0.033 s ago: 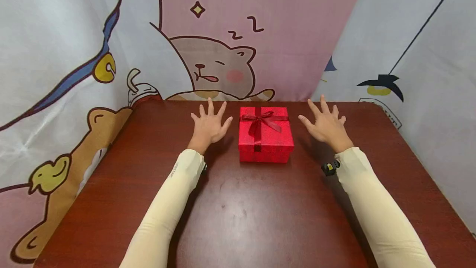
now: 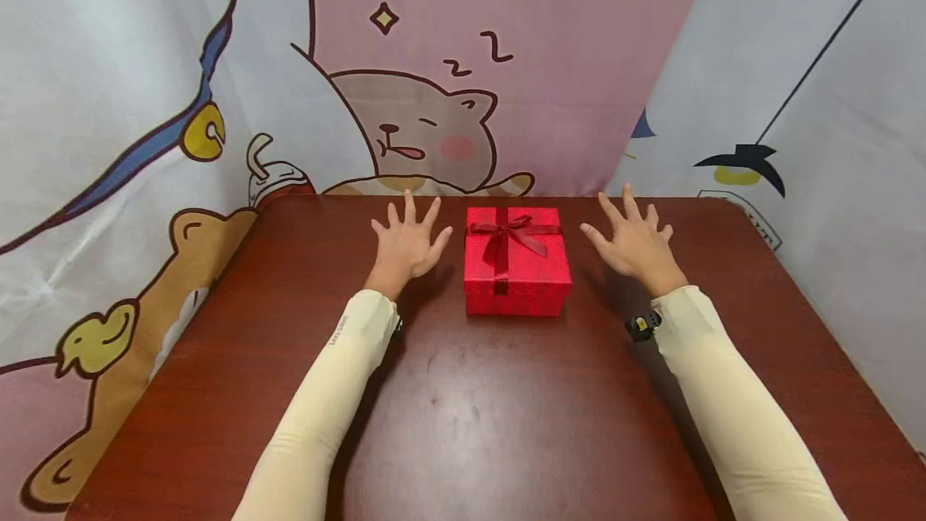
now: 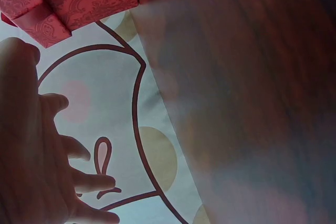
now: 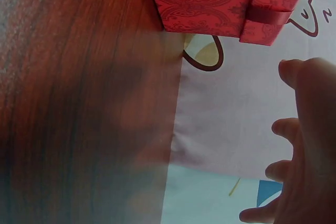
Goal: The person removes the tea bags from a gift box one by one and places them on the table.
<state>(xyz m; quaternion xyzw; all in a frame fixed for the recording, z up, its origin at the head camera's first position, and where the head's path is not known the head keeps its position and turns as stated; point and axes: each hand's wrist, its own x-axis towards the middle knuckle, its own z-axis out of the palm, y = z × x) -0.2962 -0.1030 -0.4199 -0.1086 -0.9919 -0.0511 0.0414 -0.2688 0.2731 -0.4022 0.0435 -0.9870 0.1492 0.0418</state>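
Fingers (image 2: pixel 410 207) splayed on either side of a red box (image 2: pixel 521 270)
The left hand (image 2: pixel 407 248) and right hand (image 2: pixel 637 246) are held out with fingers spread apart. Between them, untouched, just right of the head view's centre, the red box is set on a brown desk (image 2: pixel 448 416) and tied with a dark red bow (image 2: pixel 512 227). Printed cloth (image 2: pixel 579 63) is seen across the upper frame.

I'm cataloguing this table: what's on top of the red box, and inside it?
A dark red ribbon, tied in a bow, crosses the top of the red box. The box is closed, so its inside is covered; whether it holds anything cannot be seen.
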